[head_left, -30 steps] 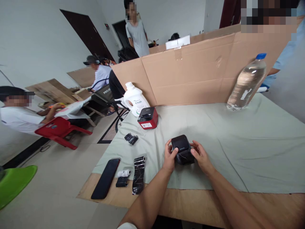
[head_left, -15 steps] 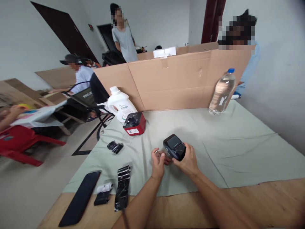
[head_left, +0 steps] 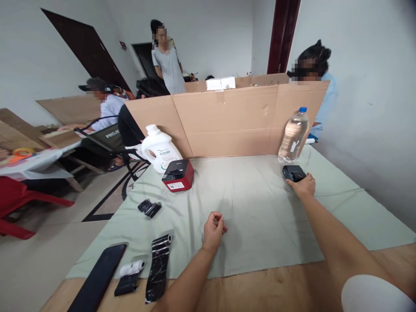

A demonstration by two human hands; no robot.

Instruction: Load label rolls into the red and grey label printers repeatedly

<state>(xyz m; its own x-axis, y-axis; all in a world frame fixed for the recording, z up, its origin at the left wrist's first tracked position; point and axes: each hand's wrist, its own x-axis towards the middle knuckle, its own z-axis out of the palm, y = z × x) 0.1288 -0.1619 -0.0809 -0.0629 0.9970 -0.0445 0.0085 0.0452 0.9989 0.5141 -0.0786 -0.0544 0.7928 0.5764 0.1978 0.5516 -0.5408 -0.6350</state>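
Note:
My right hand [head_left: 303, 185] is wrapped round the near side of a small black portable printer [head_left: 293, 173] at the right of the cloth, just in front of a clear water bottle [head_left: 294, 136] with a blue cap. My left hand [head_left: 214, 229] is above the middle of the cloth. Its fingers are curled in, and I see nothing in them. Left of that hand, a black shiny roll [head_left: 159, 264] lies partly unrolled. A white roll with a black strip [head_left: 130, 277] is beside it. Farther back is a crumpled black piece [head_left: 149, 208].
A red and black box-shaped device [head_left: 178, 175] stands by a white jug [head_left: 160, 149] at the back left. A long black case [head_left: 99, 277] lies at the front left. Behind the table rises a cardboard panel [head_left: 227, 125]. Several people are beyond it.
My right hand has carried the black portable printer from the middle to the back right, near the bottle. My left hand has come away from the printer and its fingers have curled in.

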